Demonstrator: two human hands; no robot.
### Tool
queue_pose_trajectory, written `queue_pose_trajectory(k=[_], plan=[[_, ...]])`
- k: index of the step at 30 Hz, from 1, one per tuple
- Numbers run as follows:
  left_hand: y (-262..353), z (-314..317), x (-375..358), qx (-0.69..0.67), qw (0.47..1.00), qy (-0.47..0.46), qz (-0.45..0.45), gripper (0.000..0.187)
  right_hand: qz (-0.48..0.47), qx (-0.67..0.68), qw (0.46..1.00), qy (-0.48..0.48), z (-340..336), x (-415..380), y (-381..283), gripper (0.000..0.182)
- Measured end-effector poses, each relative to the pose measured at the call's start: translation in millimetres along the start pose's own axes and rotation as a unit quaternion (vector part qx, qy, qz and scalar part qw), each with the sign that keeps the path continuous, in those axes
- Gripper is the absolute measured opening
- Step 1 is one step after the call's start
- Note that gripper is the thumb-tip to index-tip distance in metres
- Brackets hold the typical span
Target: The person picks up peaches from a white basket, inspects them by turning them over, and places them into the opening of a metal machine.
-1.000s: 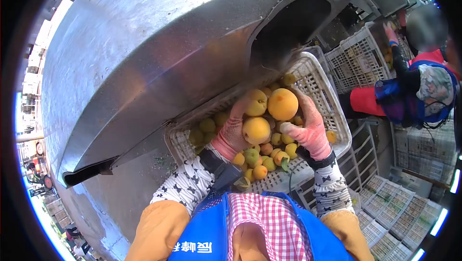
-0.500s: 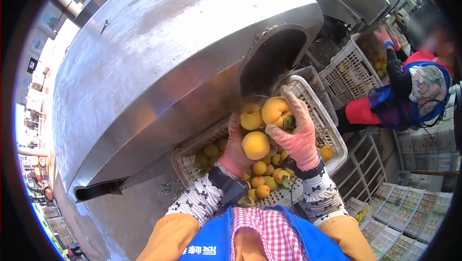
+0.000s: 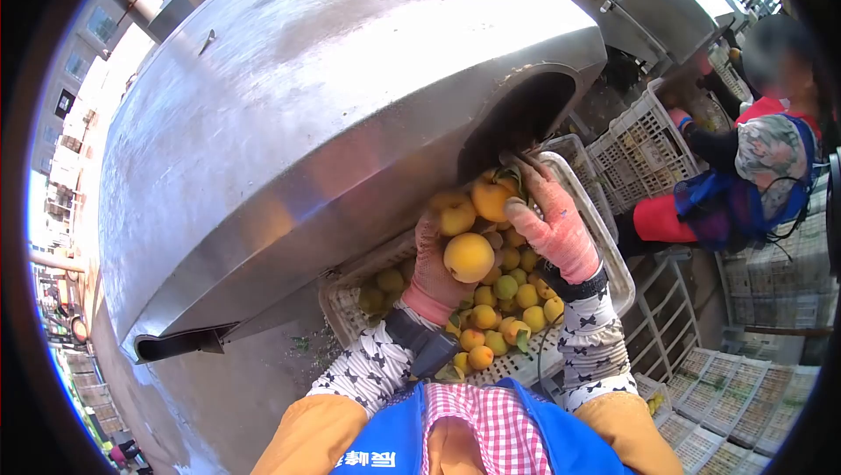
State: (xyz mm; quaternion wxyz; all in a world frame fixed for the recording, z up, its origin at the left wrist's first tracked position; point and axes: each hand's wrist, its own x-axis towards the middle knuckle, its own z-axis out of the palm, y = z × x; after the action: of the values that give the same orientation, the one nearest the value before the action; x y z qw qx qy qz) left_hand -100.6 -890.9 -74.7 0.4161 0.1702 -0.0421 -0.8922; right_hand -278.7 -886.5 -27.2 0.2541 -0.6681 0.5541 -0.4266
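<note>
My left hand [image 3: 434, 275], in a worn pink glove, is closed round two yellow peaches, an upper peach [image 3: 453, 212] and a lower peach [image 3: 469, 258]. My right hand [image 3: 561, 234], also gloved, has its fingers and thumb on a third peach [image 3: 493, 197] with a green leaf at its side. This third peach touches or nearly touches the upper one. Both hands are above a white plastic crate [image 3: 620, 278], where several smaller-looking yellow and orange peaches [image 3: 508, 295] lie, some with leaves.
A large metal housing [image 3: 289, 142] rises before me, its dark opening [image 3: 517, 120] just beyond my hands. At right a co-worker [image 3: 745, 164] bends over another crate [image 3: 644, 144]. A metal rack [image 3: 661, 308] and stacked crates [image 3: 736, 396] stand at lower right.
My right hand has moved slightly right and down, and its peach has turned, with the leaf now at the upper right. More peaches in the crate show. The co-worker's hands have moved lower.
</note>
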Motion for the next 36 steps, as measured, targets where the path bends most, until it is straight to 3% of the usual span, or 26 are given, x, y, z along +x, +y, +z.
queue_pose_trajectory(k=[2, 5, 6, 9, 11, 12, 14, 15, 16, 17, 19, 20, 21, 22, 23, 24, 26, 27, 28, 29, 30, 31, 33, 34, 35, 36], plan=[[-8, 7, 1, -0.001, 0.998, 0.057, 0.022, 0.077, 0.029, -0.094, 0.994, 0.048, 9, -8, -2, 0.078], [-7, 0, 3, 0.072, 0.997, -0.028, 0.017, 0.076, 0.036, -0.116, 0.987, 0.104, 16, -5, 3, 0.076], [-6, -4, 5, 0.073, 0.997, -0.029, 0.016, 0.076, 0.013, -0.119, 0.982, 0.144, 18, 1, 8, 0.073], [-3, -16, 6, 0.184, 0.981, 0.014, 0.058, 0.067, 0.038, -0.206, 0.968, 0.135, 28, 23, 25, 0.067], [0, -23, 1, 0.316, 0.945, 0.019, 0.080, 0.063, 0.062, -0.192, 0.969, 0.145, 51, 45, 31, 0.061], [-3, -47, 2, 0.316, 0.946, 0.026, 0.072, 0.063, 0.029, -0.265, 0.951, 0.158, 69, 62, 56, 0.060], [-5, -103, 16, 0.430, 0.886, 0.076, 0.157, 0.059, -0.006, -0.336, 0.927, 0.169, 70, 69, 68, 0.059], [3, -92, 13, 0.430, 0.885, 0.078, 0.161, 0.059, -0.014, -0.127, 0.973, 0.190, 51, 72, 58, 0.060], [11, -70, 4, 0.249, 0.966, 0.011, 0.073, 0.057, -0.020, 0.088, 0.976, 0.199, 35, 73, 46, 0.061], [17, -53, -3, 0.054, 0.997, -0.060, -0.019, 0.054, -0.021, 0.089, 0.976, 0.196, 23, 64, 25, 0.061], [19, -40, -4, 0.031, 0.997, -0.075, -0.016, 0.052, 0.051, 0.055, 0.994, 0.086, 7, 26, -17, 0.061], [18, -35, -4, 0.012, 0.996, -0.087, -0.021, 0.050, 0.033, 0.048, 0.998, 0.028, 7, 12, -13, 0.064], [15, -26, -4, 0.010, 0.996, -0.089, -0.019, 0.050, 0.016, 0.042, 0.999, -0.027, 10, -1, -6, 0.066], [13, -17, -5, 0.183, 0.977, -0.087, 0.068, 0.051, 0.039, 0.069, 0.996, -0.046, 18, -12, -4, 0.070], [9, -13, -6, 0.349, 0.921, -0.080, 0.150, 0.053, 0.094, 0.136, 0.985, -0.055, 28, -18, 3, 0.073], [7, -17, -2, 0.349, 0.922, -0.079, 0.148, 0.053, 0.082, 0.095, 0.992, -0.012, 32, -21, 0, 0.068], [7, -28, 15, 0.500, 0.838, -0.101, 0.193, 0.058, 0.066, 0.053, 0.996, 0.033, 35, -12, 5, 0.063], [9, -23, 11, 0.501, 0.837, -0.103, 0.192, 0.058, 0.050, -0.067, 0.993, 0.078, 35, 4, 13, 0.060], [10, -15, 1, 0.592, 0.758, -0.103, 0.254, 0.063, 0.039, -0.187, 0.974, 0.121, 35, 16, 21, 0.058], [10, -11, -4, 0.670, 0.665, -0.104, 0.313, 0.070, 0.062, -0.243, 0.963, 0.096, 38, 30, 20, 0.053], [4, -17, -9, 0.683, 0.672, -0.035, 0.286, 0.072, 0.085, -0.298, 0.948, 0.072, 44, 46, 18, 0.049], [-2, -30, -3, 0.683, 0.674, -0.034, 0.280, 0.072, 0.092, -0.298, 0.948, 0.069, 53, 68, 33, 0.049], [-13, -58, 4, 0.622, 0.742, 0.067, 0.239, 0.075, 0.121, -0.403, 0.907, 0.020, 79, 94, 70, 0.054], [-10, -49, 2, 0.622, 0.742, 0.069, 0.238, 0.075, 0.121, -0.402, 0.907, 0.018, 69, 86, 58, 0.054], [-6, -39, -1, 0.650, 0.720, 0.076, 0.229, 0.071, 0.092, -0.161, 0.978, 0.095, 50, 71, 45, 0.060], [-2, -32, 0, 0.678, 0.696, 0.080, 0.222, 0.067, 0.054, 0.092, 0.980, 0.166, 32, 59, 25, 0.066]])
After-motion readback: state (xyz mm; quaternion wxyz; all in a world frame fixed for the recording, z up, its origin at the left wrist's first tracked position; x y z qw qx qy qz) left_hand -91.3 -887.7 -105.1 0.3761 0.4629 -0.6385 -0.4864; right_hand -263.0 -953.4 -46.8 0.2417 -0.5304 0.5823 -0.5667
